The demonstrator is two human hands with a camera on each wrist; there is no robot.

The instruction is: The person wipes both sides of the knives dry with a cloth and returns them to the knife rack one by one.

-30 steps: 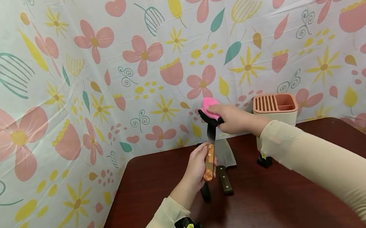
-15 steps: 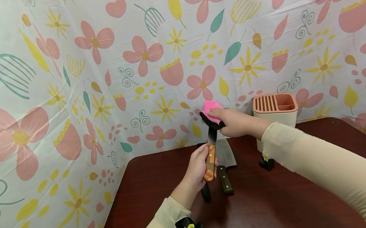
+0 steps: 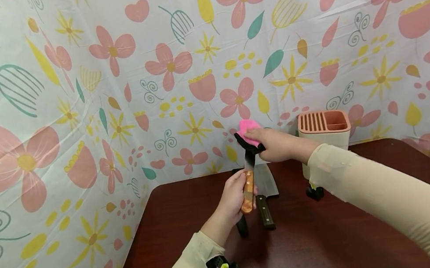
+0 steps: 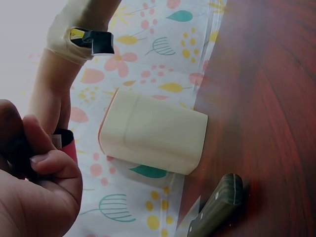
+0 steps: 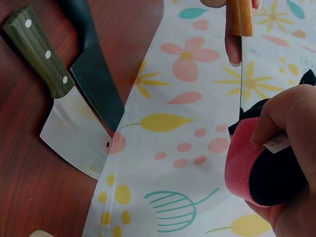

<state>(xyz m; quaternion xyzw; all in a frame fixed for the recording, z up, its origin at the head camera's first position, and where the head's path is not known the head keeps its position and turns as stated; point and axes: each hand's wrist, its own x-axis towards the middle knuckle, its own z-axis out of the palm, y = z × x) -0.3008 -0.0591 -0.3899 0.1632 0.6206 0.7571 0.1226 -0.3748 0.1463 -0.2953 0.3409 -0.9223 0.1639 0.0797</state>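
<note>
My left hand (image 3: 230, 198) grips the orange-brown handle of a knife (image 3: 247, 192), its blade pointing up and away. Around the upper part of that blade my right hand (image 3: 277, 143) pinches a pink and black cloth (image 3: 248, 131). In the right wrist view the cloth (image 5: 241, 165) is folded over the blade, hiding the tip. Below the hands, a cleaver (image 3: 266, 181) with a dark green handle lies on the table. Beside it is a black knife (image 3: 242, 227), partly hidden by my left hand in the head view.
A cream knife holder (image 3: 325, 141) with an orange slotted top stands at the table's back right, partly behind my right forearm. The dark red-brown table (image 3: 330, 236) ends at a wall covering (image 3: 182, 124) with printed flowers.
The cloth and my right hand have shifted slightly down along the blade, and the cloth's folds look different. My left hand keeps its grip on the knife, nearly still.
</note>
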